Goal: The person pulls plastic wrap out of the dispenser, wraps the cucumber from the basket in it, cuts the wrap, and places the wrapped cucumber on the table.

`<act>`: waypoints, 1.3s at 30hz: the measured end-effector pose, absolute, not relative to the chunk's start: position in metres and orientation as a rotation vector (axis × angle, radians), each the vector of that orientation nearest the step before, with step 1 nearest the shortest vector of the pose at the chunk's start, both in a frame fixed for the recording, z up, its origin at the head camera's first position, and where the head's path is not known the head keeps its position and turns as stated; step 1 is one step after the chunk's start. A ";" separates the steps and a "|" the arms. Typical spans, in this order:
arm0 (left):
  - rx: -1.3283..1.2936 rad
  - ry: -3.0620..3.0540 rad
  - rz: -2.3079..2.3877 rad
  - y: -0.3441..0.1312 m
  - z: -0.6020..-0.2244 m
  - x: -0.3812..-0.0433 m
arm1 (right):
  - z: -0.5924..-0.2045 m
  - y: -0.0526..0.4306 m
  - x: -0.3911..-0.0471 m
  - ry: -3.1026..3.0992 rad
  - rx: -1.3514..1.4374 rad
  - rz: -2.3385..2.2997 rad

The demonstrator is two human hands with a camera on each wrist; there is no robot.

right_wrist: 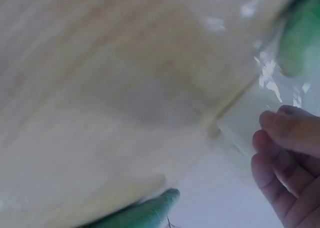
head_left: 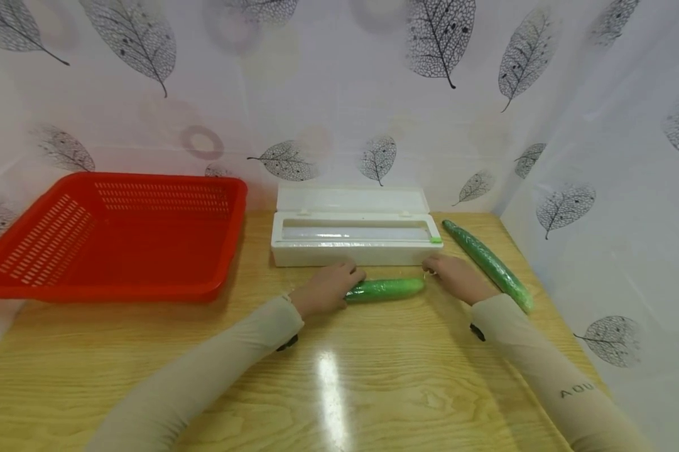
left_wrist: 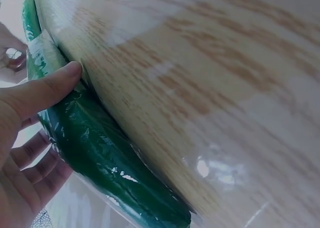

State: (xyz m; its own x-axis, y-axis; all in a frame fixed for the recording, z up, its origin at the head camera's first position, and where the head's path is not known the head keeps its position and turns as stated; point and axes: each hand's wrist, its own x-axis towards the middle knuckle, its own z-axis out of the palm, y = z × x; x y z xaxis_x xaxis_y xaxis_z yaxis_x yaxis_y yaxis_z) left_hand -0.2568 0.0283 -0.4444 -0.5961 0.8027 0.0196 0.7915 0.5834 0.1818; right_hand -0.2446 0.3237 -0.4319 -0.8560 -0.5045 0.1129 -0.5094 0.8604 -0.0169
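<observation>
To the right of a red basket (head_left: 135,292), the left hand (head_left: 325,290) grips a film-wrapped cucumber (head_left: 389,289) on the table (head_left: 407,370) before a white box (head_left: 350,255). The right hand (head_left: 458,277) pinches clear film (right_wrist: 271,80) at its tip, beside another cucumber (head_left: 488,263).

Dark, spaced capitals (head_left: 577,390) stand on the person's right sleeve (head_left: 548,364), toward its right edge, at the near right of the scene. They read "AOU", though the small middle letter may be a Q.
</observation>
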 end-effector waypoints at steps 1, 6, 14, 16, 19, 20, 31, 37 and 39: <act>1.380 2.739 0.265 0.029 -0.445 -0.257 | -0.429 0.323 -0.244 -2.934 0.774 0.095; 1.367 2.741 0.276 0.029 -0.445 -0.257 | -0.421 0.312 -0.239 -2.952 0.804 0.266; 1.273 2.710 0.386 0.028 -0.445 -0.262 | -0.443 0.295 -0.238 -2.839 1.021 0.135; 1.272 2.704 0.406 0.028 -0.447 -0.265 | -0.445 0.294 -0.239 -2.822 1.017 0.118; 1.282 2.704 0.432 0.027 -0.451 -0.268 | -0.445 0.292 -0.241 -2.815 1.016 0.107; 1.290 2.709 0.429 0.026 -0.451 -0.269 | -0.445 0.292 -0.241 -2.817 1.017 0.103; 1.450 2.820 0.339 0.020 -0.453 -0.271 | -0.440 0.290 -0.246 -2.887 0.963 0.163; 1.383 2.813 0.399 0.019 -0.447 -0.274 | -0.438 0.292 -0.247 -2.969 0.886 0.281; 1.374 2.815 0.403 0.019 -0.446 -0.275 | -0.438 0.292 -0.247 -2.972 0.872 0.281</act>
